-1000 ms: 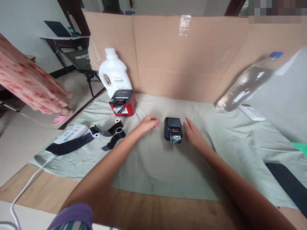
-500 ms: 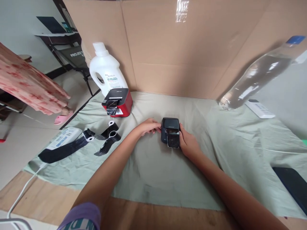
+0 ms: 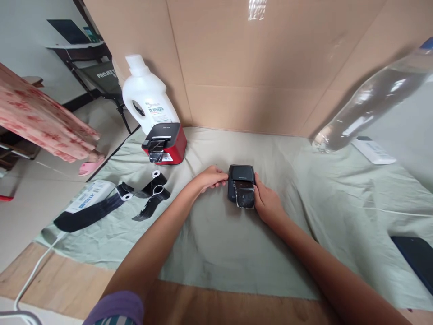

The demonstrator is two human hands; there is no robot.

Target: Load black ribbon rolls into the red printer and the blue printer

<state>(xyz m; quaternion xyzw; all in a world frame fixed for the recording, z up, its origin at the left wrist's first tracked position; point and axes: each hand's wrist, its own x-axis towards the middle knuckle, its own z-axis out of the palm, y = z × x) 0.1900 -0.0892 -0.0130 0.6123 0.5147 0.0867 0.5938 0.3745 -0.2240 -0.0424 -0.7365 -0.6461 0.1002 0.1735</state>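
Observation:
A small black portable receipt printer (image 3: 242, 173) sits on the green cloth, with a strip of black paper (image 3: 244, 195) hanging from its front. My right hand (image 3: 269, 197) grips its right side, the fingers partly hidden behind it. At its left edge, my left hand (image 3: 213, 177) has its fingers curled and pressed together, their tips touching the casing. Farther left stands a red and black receipt printer (image 3: 177, 146), also with black paper (image 3: 156, 151) at its front.
Left of my arms lie several partly unrolled black paper rolls (image 3: 158, 192) and a white power strip (image 3: 92, 195). A white detergent bottle (image 3: 147, 99) stands behind the red printer. A clear bottle (image 3: 365, 113) leans against the cardboard (image 3: 237, 58). A dark phone (image 3: 414, 257) lies at right.
The view has shifted slightly. Both hands stay at the portable printer, with hardly any change in their position against it.

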